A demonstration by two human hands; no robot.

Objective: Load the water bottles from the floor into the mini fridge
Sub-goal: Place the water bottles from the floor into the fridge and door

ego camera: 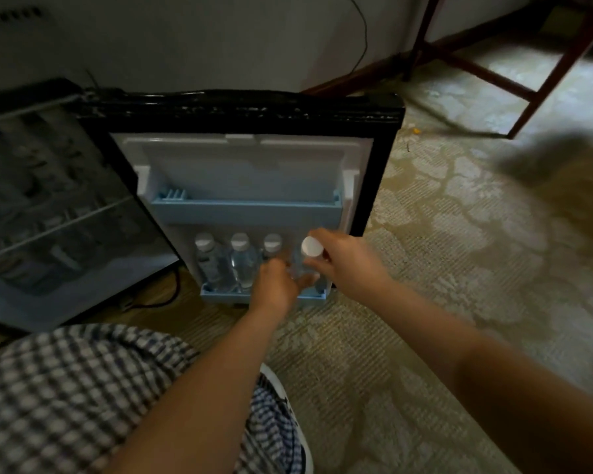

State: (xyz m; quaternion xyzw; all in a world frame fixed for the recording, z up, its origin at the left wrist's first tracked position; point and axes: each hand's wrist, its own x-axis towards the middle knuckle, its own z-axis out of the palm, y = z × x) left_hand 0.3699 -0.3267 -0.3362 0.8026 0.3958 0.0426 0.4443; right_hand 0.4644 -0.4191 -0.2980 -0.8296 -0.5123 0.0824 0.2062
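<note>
- Two grips hold one bottle (311, 248): the right grip (343, 265) pinches its neck just under the white cap, and the left grip (274, 285) curls round its lower body.
- Both arms stretch forward to the fridge door (247, 165).
- The bottle is upright at the right end of the lower door shelf (220, 296), beside three other bottles (242, 261).
- Its base is hidden behind the fingers.

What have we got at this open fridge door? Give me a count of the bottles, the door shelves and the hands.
Clear plastic water bottles with white caps: 4, counting the fourth bottle, gripped by both hands
Light blue plastic door shelves: 2
Hands: 2, the left hand and the right hand
Total: 8
</note>
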